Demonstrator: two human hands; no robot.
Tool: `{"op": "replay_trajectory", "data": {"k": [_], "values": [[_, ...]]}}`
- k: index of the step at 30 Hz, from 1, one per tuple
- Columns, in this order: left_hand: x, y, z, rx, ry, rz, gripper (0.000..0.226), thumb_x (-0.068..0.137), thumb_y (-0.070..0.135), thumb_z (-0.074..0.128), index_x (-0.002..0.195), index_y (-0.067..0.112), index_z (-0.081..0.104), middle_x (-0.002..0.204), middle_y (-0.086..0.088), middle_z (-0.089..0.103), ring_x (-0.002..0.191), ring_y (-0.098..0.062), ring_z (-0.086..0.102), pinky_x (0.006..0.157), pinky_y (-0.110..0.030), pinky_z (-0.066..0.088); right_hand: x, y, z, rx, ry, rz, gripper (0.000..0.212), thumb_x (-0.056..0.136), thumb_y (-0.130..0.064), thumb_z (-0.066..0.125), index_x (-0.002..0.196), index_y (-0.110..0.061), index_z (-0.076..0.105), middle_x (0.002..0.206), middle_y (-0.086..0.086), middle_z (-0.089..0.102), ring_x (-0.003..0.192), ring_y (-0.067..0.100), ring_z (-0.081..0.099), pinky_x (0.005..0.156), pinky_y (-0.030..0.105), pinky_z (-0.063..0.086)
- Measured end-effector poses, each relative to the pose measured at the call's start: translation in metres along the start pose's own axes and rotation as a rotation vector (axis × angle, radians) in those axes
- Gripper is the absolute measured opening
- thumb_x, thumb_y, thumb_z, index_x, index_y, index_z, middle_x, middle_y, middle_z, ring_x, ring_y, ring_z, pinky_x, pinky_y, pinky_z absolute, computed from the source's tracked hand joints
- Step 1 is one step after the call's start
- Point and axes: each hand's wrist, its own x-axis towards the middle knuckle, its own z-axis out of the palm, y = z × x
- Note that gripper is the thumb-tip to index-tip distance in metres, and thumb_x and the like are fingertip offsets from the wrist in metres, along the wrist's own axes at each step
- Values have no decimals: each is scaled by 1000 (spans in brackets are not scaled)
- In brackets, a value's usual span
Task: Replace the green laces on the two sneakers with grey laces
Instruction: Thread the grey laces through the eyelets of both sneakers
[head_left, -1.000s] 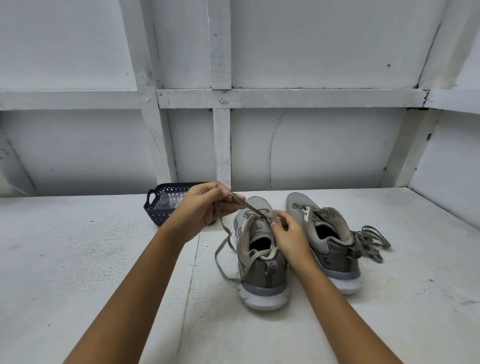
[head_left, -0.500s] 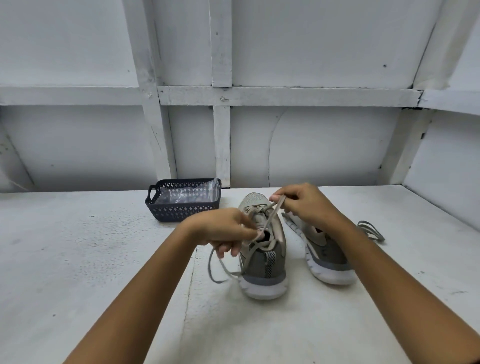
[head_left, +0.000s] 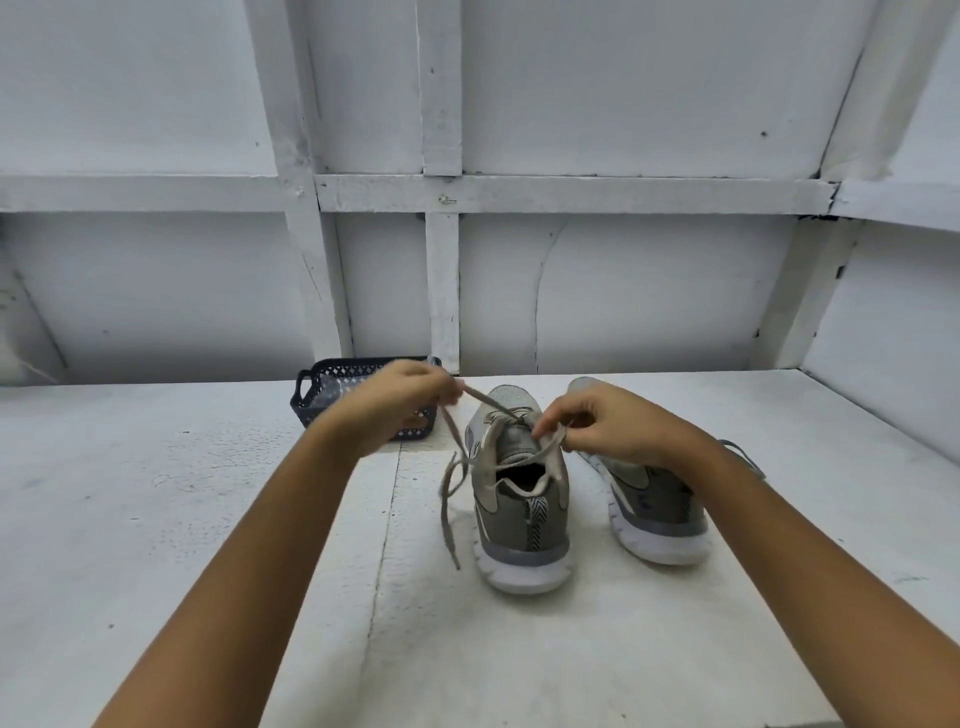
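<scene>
While both hands sit over the centre sneaker (head_left: 519, 519), I see the left hand (head_left: 400, 402) motion-blurred, fingers curled, pinching one strand of the lace (head_left: 488, 399) and holding it raised to the left. Slack loops down the shoe's left side onto the table (head_left: 208, 519). Right hand (head_left: 618, 426) has its fingers curled too, pinching the other strand just above the tongue. Lace reads grey-beige; exact colour is hard to call. Heel faces near, toe far. Second sneaker (head_left: 660, 504) stands just to the right, not touching, its upper hidden by the right hand and forearm. A bit of loose lace (head_left: 743, 453) pokes out right of that forearm, rest hidden. Dark basket (head_left: 343, 370) is far left, partly behind the left hand; contents unclear.
</scene>
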Motion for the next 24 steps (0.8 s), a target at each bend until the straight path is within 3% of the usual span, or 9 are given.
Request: {"op": "replay_trajectory", "data": {"k": [1,3,6,9,12,15,18,21,24], "values": [[0,3,-6,-45,35,-1,20,94,20,51,85,10,66,93,-4,66,93,-19,59,94,-39,43,0,-5,-1,-53,-84,12,36,83,-1,53,91,-32,71,75,-12,62,62,-3,52,64,15,42],[0,11,-14,-232,6,-13,23,96,18,48,80,8,61,82,-4,68,82,-17,64,90,-39,47,1,-14,0,-128,-206,35,42,84,-3,47,97,-38,67,78,-10,65,66,-1,54,66,17,44],[0,29,-19,-615,-135,-65,23,97,15,40,81,10,55,64,-2,66,59,-13,65,70,-34,57,8,-26,2,-106,-105,26,40,88,-6,44,111,-33,63,80,-6,67,72,6,61,74,24,49],[5,39,-17,-787,-158,-41,18,96,10,40,92,8,57,75,-7,72,67,-16,71,64,-30,60,12,-41,3,127,-63,12,29,95,-30,51,123,-24,59,80,-3,63,65,6,55,57,14,44],[14,45,-12,-842,-151,5,15,96,4,39,99,4,54,96,-17,72,87,-24,72,74,-32,59,18,-55,12,179,-144,-21,34,91,-44,52,117,-23,61,77,-1,59,63,6,53,54,14,43],[24,43,-8,-870,-76,36,15,97,3,37,97,6,52,99,-18,71,89,-25,71,75,-33,59,28,-60,26,302,-149,-20,32,95,-34,53,106,-7,67,67,2,53,53,9,46,48,19,39],[34,29,-7,-912,-10,37,16,99,14,37,101,6,52,100,-16,70,89,-24,70,73,-32,58,38,-61,26,476,-49,33,26,98,-22,49,86,-6,67,60,1,51,44,4,47,43,16,38],[35,9,6,-845,-30,-80,38,101,36,33,112,5,51,94,-12,64,78,-21,64,68,-32,57,52,-61,17,645,93,95,26,98,-19,48,79,-7,62,55,4,56,42,6,53,42,16,43],[33,-12,25,-786,-134,-153,46,100,44,31,110,7,56,91,-10,68,82,-21,67,81,-38,54,68,-60,4,716,187,169,29,99,-16,45,80,-2,61,44,4,57,42,14,53,43,17,47]]}}
